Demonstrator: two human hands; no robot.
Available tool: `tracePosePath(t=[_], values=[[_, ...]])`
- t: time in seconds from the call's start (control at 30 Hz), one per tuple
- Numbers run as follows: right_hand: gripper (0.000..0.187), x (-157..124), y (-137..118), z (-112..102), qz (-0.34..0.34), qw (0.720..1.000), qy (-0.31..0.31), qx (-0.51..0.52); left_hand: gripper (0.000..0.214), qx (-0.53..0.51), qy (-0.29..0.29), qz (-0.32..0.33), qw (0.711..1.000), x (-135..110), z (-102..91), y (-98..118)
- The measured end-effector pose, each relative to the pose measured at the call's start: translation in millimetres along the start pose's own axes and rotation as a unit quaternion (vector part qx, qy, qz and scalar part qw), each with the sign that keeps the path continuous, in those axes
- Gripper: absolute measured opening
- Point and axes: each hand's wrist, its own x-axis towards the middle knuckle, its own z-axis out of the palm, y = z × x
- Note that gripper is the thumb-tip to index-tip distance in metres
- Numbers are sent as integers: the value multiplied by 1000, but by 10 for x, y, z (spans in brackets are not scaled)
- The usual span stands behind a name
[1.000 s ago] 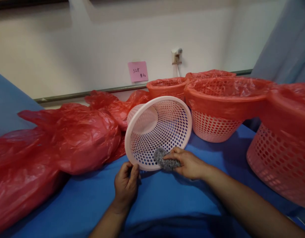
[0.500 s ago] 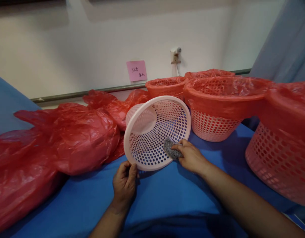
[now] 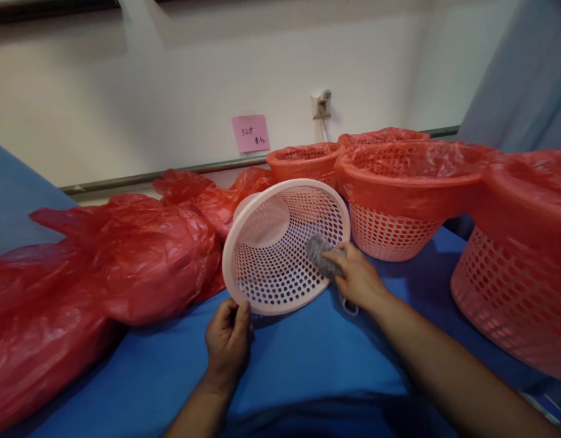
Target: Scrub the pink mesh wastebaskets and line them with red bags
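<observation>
A pale pink plastic basket [image 3: 267, 267] with rows of holes lies tipped on its side, its mouth turned toward me. My left hand [image 3: 228, 337] pinches the lower left of its rim between thumb and fingers. Inside the mouth, near the lower right wall, my right hand [image 3: 357, 277] grips a grey cleaning cloth [image 3: 323, 257] that looks fuzzy. A light loop or loose end of it hangs below that hand. Whether the cloth presses on the basket wall at this instant I cannot tell.
Several pink baskets lined with red plastic bags stand at the right, one large lined basket [image 3: 399, 201] closest behind. Filled red plastic bags [image 3: 157, 261] lie along the left. Everything rests on a blue cloth [image 3: 302, 359]. A pink note [image 3: 251, 134] and a socket [image 3: 321, 104] are on the wall.
My right hand has moved the cleaning cloth slightly up and right along the basket's inside. The basket's rim has shifted a little left, with my left hand still on it.
</observation>
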Motion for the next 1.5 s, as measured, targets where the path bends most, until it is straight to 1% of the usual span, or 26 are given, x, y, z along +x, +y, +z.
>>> tracePosePath(t=[0.07,0.13,0.17,0.23,0.3,0.37,0.43,0.5,0.57,0.6,0.67,0.77,0.8,0.83,0.9,0.97,1.03,1.1,1.13,1.17,1.23,1.3,1.33,1.37,1.4,1.5], values=[[57,36,51,-93,32,991,104,-80,30,16,38,24,999,-6,-26,15],[53,46,50,-122,55,981,130,-130,27,27,38,50,998,-15,-24,14],[53,38,28,-104,64,982,111,-138,26,29,34,57,997,-21,-18,8],[54,1,-48,-17,65,991,26,-112,25,26,27,55,998,-29,-8,-8],[57,-47,-132,100,37,996,-71,-47,28,20,15,40,999,-27,-5,-24],[59,-88,-192,195,-5,990,-137,28,31,19,-12,28,999,-15,2,-36],[62,-110,-218,240,-37,981,-170,91,29,19,-57,16,998,2,26,-42],[64,-114,-214,239,-53,973,-183,131,27,18,-127,2,992,16,64,-42],[65,-101,-183,205,-66,970,-183,144,26,22,-187,-2,982,21,92,-39],[66,-87,-157,178,-73,973,-170,141,25,27,-197,4,980,20,95,-38],[67,-47,-82,107,-82,985,-95,119,24,36,-157,23,987,15,71,-38],[63,22,59,-13,-45,994,96,40,25,39,-21,36,998,4,-3,-38],[61,37,97,-43,-21,990,137,6,26,37,16,38,998,-1,-23,-36],[59,45,120,-61,3,988,151,-26,27,36,42,39,998,-7,-37,-33],[57,32,114,-50,38,992,107,-59,28,37,59,43,997,-18,-46,-23],[58,-11,40,13,33,998,1,-46,30,45,54,42,997,-28,-40,-12],[60,-63,-61,88,-11,995,-104,1,34,55,36,37,997,-32,-37,-4],[62,-93,-131,123,-71,981,-171,64,40,56,-2,27,998,-31,-44,2],[63,-94,-139,115,-95,976,-173,94,43,55,-23,24,998,-29,-49,4],[64,-85,-126,91,-110,976,-145,117,44,57,-38,24,997,-28,-56,5],[63,-43,-46,6,-107,987,-15,118,44,70,-29,36,996,-26,-66,7],[58,9,67,-91,-65,986,140,58,43,79,15,49,996,-27,-71,5],[56,30,115,-128,-42,982,185,21,42,79,37,51,995,-28,-71,2],[55,43,147,-151,-23,980,199,-14,41,76,53,53,994,-30,-70,-3],[54,48,159,-158,-10,982,182,-39,41,73,62,56,994,-33,-69,-10],[56,16,83,-90,0,998,28,-52,38,69,69,69,993,-41,-72,-50]])
